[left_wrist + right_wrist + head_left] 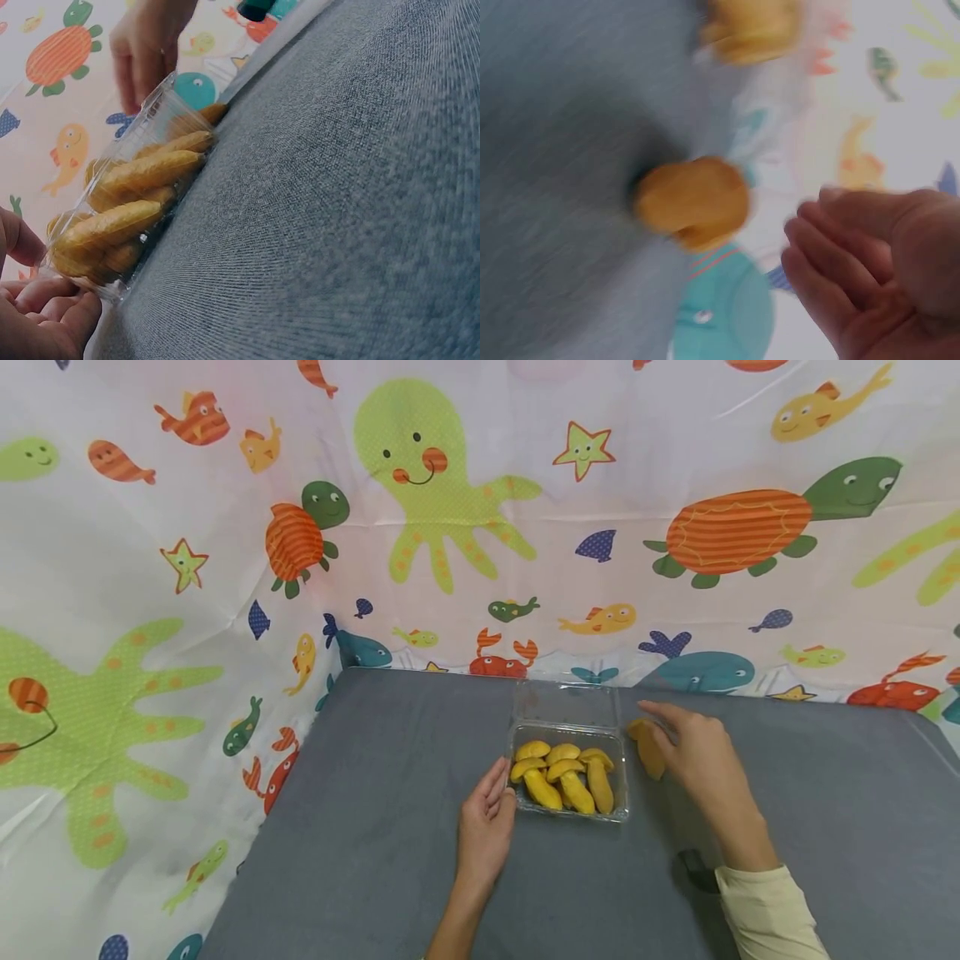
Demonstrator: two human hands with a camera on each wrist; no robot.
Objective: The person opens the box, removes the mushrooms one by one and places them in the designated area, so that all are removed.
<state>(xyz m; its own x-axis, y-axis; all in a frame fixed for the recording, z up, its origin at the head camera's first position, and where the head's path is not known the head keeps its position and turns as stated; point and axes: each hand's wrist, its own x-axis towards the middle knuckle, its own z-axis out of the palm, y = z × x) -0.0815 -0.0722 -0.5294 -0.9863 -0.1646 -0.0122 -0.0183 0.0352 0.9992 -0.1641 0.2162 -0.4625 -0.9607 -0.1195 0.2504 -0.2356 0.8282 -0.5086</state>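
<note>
A clear plastic clamshell container [624,793] lies on the table with its lid [566,703] folded back. Several yellow mushrooms [573,789] are inside it. My left hand [486,831] holds the container's left side between thumb and curled fingers, as the left wrist view shows. To the right of the container, a single yellow mushroom [647,750] lies on the table. Just beside and above that mushroom is my right hand [705,760]. In the right wrist view its fingers [832,262] are extended, apart from the blurred mushroom [694,202], and hold nothing.
The grey cloth-covered table [375,827] runs back to a white curtain [517,468] printed with sea animals. The curtain also hangs along the left side. A dark object [697,870], partly see-through, shows beside the right wrist.
</note>
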